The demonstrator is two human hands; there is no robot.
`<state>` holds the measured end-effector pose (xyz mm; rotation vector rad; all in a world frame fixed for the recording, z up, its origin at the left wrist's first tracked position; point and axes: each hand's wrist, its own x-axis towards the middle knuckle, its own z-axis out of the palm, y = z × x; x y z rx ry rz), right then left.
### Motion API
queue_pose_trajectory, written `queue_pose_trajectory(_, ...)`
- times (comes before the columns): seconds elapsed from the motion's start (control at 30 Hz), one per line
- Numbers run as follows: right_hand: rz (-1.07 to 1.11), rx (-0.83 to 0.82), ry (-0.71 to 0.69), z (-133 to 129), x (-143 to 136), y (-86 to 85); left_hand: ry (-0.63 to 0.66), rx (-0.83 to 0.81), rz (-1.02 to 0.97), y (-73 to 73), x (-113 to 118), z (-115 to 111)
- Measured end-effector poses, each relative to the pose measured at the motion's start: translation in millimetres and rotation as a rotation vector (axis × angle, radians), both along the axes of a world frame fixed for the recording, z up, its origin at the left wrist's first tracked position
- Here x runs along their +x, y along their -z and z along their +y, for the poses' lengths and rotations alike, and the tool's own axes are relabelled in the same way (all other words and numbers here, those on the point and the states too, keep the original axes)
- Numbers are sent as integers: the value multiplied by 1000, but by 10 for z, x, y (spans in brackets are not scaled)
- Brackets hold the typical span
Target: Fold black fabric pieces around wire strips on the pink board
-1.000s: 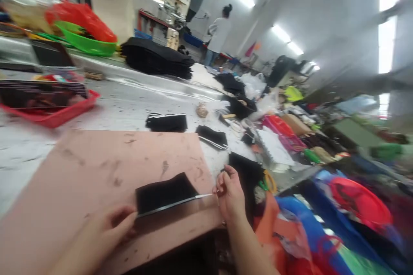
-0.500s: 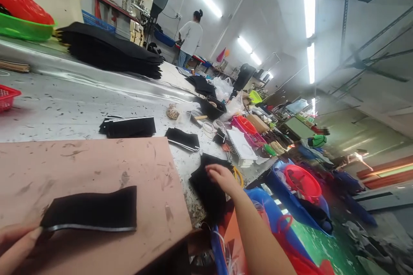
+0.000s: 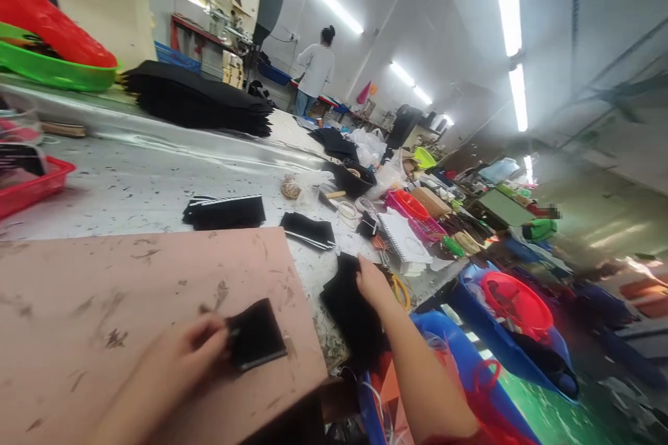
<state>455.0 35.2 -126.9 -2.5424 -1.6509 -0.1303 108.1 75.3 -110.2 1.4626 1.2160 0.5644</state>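
Observation:
My left hand (image 3: 201,348), blurred by motion, pinches a black fabric piece (image 3: 259,332) with a pale lower edge, over the pinkish board (image 3: 172,268). At the table's right edge, my right hand (image 3: 374,285) has its fingers closed on the upper corner of a stack of black fabric pieces (image 3: 351,309). How many pieces it grips I cannot make out. Beyond the board lie a pile of black strips with white edges (image 3: 227,213) and a smaller similar pile (image 3: 309,231).
A red basket (image 3: 39,188) stands at the left. Farther back is a tall stack of black sheets (image 3: 198,97). A hammer (image 3: 334,195), a spiral notebook (image 3: 404,240) and yellow-handled scissors (image 3: 401,290) lie to the right. Blue bins (image 3: 433,327) stand below the table edge. A person (image 3: 316,73) stands far back.
My left hand has moved right across the board with the black fabric piece. My right hand stays at the stack, its fingers now at the upper corner. The view has shifted slightly left.

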Motion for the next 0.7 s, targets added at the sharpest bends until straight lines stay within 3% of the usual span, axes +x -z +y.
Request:
queue_pose_trajectory(0.03, -8, 7, -11, -5, -1, 5, 7, -12, -37, -92, 24, 25)
queue_pose_trajectory(0.1, -21, 38, -37, -18, 2, -18, -119, -4, -96, -221, 48, 60)
queue_pose_trajectory(0.17, -24, 88, -80, -57, 9, -93, -201, 4, -73, -245, -22, 51)
queue_pose_trajectory(0.27, 9, 170, -172, -208, -12, -331, -52, 29, 135, -139, -287, -79)
queue_pose_trajectory(0.37, 138, 265, -285, -403, -184, -711, 181, 141, 357, -59, -556, -306)
queue_pose_trajectory(0.47, 476, 62, -555, -447, -614, -1070, 327, 293, 469, -90, -704, -501)
queue_pose_trajectory(0.53, 577, -133, -810, -352, -1010, -1164, 403, 446, 539, -116, -756, -575)
queue_pose_trajectory(0.6, 624, -332, -1020, -201, -1405, -1107, 449, 677, 556, -104, -797, -613)
queue_pose_trajectory(0.7, 572, -499, -1153, 23, -1838, -869, 446, 1015, 490, -16, -861, -631)
